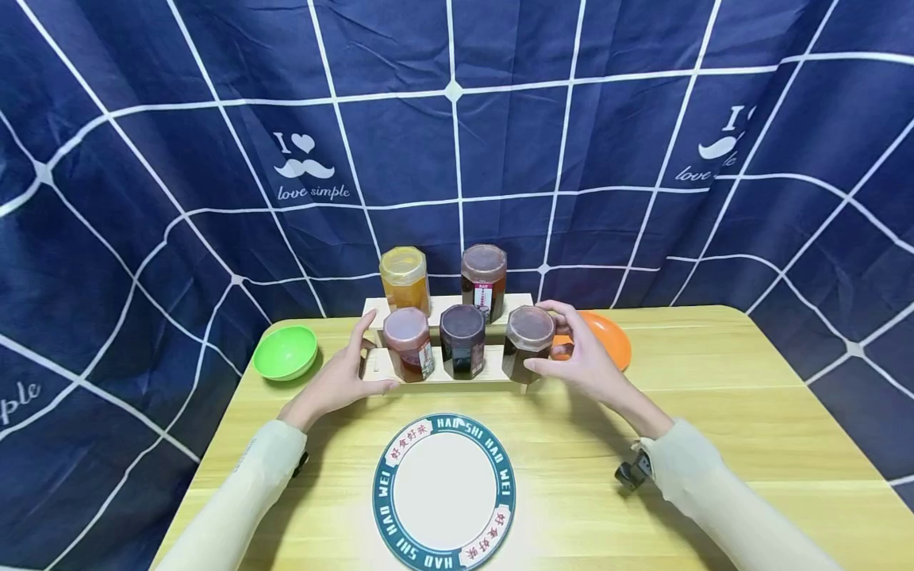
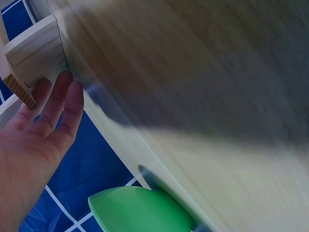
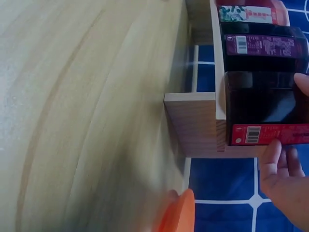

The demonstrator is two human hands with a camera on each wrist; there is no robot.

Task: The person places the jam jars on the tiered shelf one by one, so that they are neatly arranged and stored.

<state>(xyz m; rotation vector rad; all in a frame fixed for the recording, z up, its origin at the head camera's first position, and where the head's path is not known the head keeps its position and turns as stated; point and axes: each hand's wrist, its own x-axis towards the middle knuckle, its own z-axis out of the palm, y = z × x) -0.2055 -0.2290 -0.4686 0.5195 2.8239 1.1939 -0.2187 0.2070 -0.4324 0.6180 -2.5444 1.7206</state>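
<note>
A two-tier wooden rack [image 1: 378,365] stands toward the back of the table with jars on both tiers. My left hand [image 1: 337,385] holds the left end of the rack, thumb along the front edge and fingers around the side. My right hand [image 1: 587,358] grips a dark jar [image 1: 528,337] at the right end of the lower tier, thumb in front and fingers behind. In the right wrist view its red label [image 3: 280,134] faces the fingertips. Beside it on that tier are a purple-labelled dark jar [image 1: 462,341] and a reddish jar [image 1: 409,347].
On the upper tier stand a yellow jar [image 1: 405,279] and a brown jar [image 1: 484,277]. A green bowl [image 1: 286,353] is at the left, an orange plate [image 1: 611,341] behind my right hand. A white plate with a teal rim [image 1: 444,492] lies in front. A blue curtain [image 1: 500,151] hangs behind the table.
</note>
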